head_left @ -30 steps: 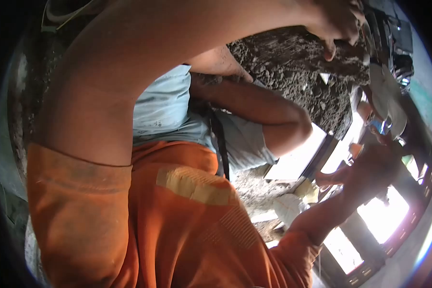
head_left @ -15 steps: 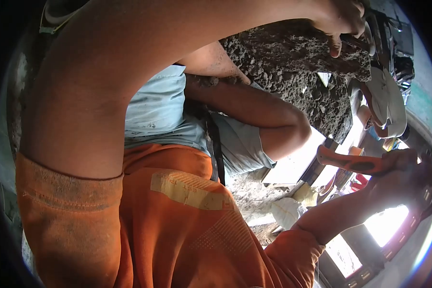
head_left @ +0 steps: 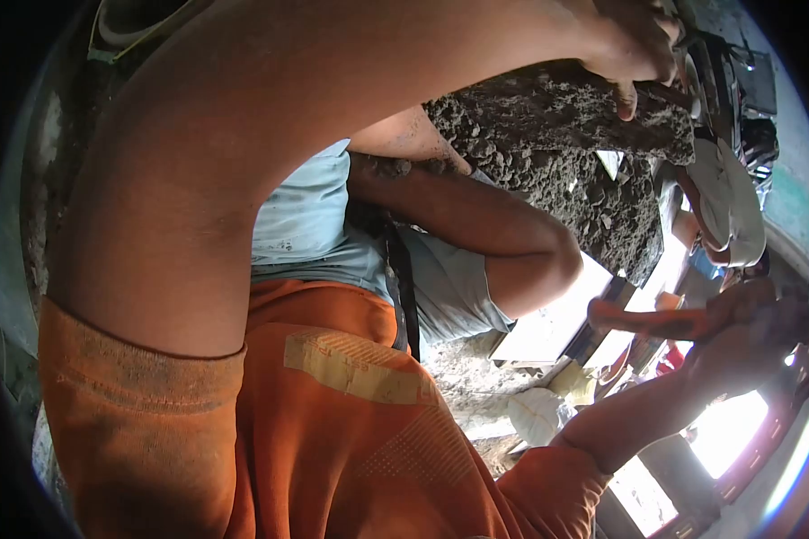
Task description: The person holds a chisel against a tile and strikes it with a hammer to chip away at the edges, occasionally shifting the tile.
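Dark, crusty slab stretches lengthwise across the view, its right end at the left hand, the nearer one; whether those curled fingers grip it, I cannot tell. Lower and apart, the right hand clenches an orange-handled tool.

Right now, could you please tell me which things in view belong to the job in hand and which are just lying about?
Apparently in use:
orange-handled tool, in the right hand
dark, rough block, by the left hand

Seemingly just lying about:
pale rounded item
yellowish item beside it
white panel
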